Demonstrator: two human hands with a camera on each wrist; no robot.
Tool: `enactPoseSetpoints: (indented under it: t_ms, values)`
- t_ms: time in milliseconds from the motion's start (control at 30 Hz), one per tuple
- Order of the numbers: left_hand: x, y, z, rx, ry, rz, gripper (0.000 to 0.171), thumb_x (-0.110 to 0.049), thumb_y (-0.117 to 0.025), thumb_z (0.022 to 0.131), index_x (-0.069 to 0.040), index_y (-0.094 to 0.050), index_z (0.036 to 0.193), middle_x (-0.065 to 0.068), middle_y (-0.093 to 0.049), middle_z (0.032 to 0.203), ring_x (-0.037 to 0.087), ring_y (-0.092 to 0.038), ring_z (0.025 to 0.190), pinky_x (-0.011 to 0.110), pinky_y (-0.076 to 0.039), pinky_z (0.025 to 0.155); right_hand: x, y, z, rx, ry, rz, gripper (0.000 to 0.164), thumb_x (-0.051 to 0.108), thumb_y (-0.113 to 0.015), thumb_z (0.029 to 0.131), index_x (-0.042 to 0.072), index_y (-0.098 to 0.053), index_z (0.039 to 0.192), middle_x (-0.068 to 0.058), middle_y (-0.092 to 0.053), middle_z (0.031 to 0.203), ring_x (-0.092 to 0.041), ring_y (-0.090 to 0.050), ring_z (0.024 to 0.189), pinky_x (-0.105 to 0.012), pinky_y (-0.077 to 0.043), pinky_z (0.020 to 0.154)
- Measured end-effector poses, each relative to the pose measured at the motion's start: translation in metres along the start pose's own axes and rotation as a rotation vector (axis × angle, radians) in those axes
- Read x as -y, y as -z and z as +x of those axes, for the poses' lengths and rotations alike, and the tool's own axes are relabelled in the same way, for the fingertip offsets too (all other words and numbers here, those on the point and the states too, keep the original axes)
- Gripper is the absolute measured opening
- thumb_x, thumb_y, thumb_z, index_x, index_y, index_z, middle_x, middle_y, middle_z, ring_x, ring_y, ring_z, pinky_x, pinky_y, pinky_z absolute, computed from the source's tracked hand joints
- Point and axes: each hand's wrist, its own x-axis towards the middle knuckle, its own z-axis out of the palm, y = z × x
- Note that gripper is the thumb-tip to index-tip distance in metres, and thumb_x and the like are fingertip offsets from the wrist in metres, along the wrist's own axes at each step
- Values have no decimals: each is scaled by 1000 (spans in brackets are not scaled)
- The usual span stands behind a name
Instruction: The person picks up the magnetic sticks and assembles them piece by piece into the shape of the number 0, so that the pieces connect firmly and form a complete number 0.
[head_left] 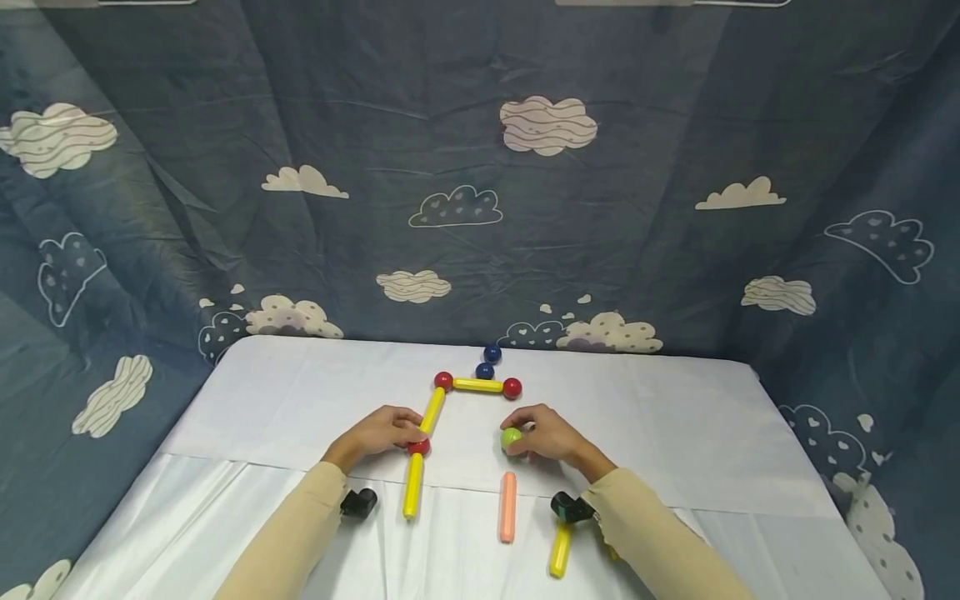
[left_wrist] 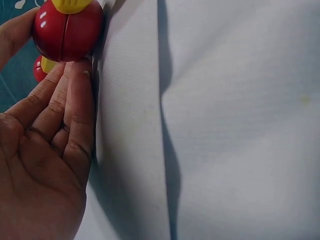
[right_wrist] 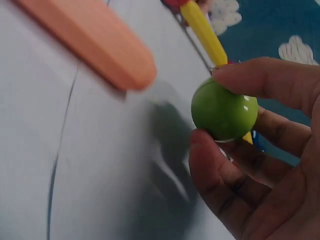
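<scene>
My left hand (head_left: 386,429) pinches a red ball (left_wrist: 67,35) between thumb and fingers. That ball joins two yellow rods: one rod (head_left: 413,492) points toward me, the other (head_left: 432,410) runs away to a second red ball (head_left: 443,382). From there a third yellow rod (head_left: 478,385) reaches across to another red ball (head_left: 512,388). To the right of this chain, my right hand (head_left: 553,435) holds a light green ball (right_wrist: 222,110) between thumb and fingertips. On the near side of it lies a salmon-pink rod (head_left: 507,507), separate from the chain.
Two dark blue balls (head_left: 492,353) sit behind the far yellow rod. A loose yellow rod (head_left: 560,552) lies below my right wrist, and another yellow piece (head_left: 612,552) is mostly covered by the sleeve. The white tablecloth (head_left: 675,425) ends at a cloud-patterned curtain (head_left: 375,250).
</scene>
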Motion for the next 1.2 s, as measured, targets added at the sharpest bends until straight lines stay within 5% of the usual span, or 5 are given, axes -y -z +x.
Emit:
enactPoseSetpoints:
  t_ms: [267,567,933,1200]
  values:
    - [0,0,1,-3,3,-6,45,-28,-73,85,-4,-60,121,0,-66,86,14,-57,79,28,-50,79,23,-16,-5,179,173,-107,34,2,-78,75,3,-68,107,-1,-64,98,-13,-55,67,-26,-50,61]
    - [0,1,1,4,-6,-1,43,-28,-72,86,-4,-61,120,0,-65,84,14,-57,78,28,-49,79,52,-46,-9,399,403,-254,31,7,-80,77,9,-71,106,1,-61,74,-5,-48,61,-18,-42,59]
    - [1,4,2,17,-45,-3,40,-24,-70,87,-2,-61,118,-2,-65,82,12,-57,78,29,-50,79,85,-76,-9,602,644,-303,32,2,-78,78,10,-71,108,8,-67,98,3,-56,79,-16,-49,73]
    - [2,3,1,20,-51,-24,40,-23,-71,85,-2,-60,117,-2,-65,79,13,-56,77,28,-46,76,99,-101,-9,703,690,-384,33,0,-77,78,8,-71,109,9,-58,78,5,-46,58,-12,-43,58]
